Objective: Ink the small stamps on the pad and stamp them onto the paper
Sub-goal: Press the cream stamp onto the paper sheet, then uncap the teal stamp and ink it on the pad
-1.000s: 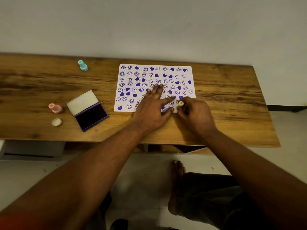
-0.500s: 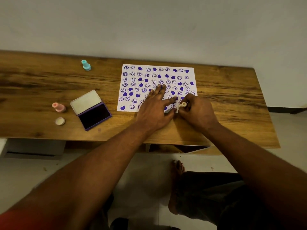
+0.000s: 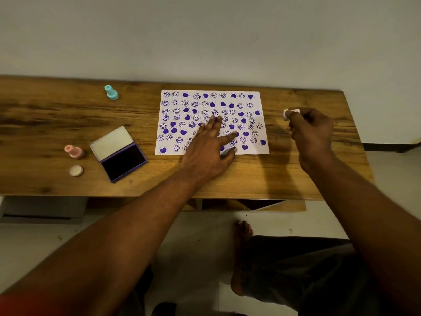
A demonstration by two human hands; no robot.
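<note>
A white paper point(image 3: 255, 103) covered with purple smiley and heart prints lies on the wooden table point(image 3: 250, 179). My left hand point(image 3: 209, 149) rests flat on its lower middle, fingers spread. My right hand point(image 3: 312, 131) is raised to the right of the sheet, off the paper, and pinches a small pale stamp point(image 3: 287, 114). An open purple ink pad point(image 3: 124, 161) with its white lid flipped back sits to the left of the paper. A pink stamp point(image 3: 74, 151) stands left of the pad, and a teal stamp point(image 3: 111, 92) stands near the back.
A small round pink cap point(image 3: 76, 170) lies near the front left edge, below the pink stamp. A plain wall runs behind the table. Below the front edge I see the floor, a bare foot point(image 3: 242, 233) and a dark-clothed leg.
My right hand has lifted the stamp off the paper's lower right part and moved right, beyond the sheet's edge. My left hand has stayed pressed on the paper.
</note>
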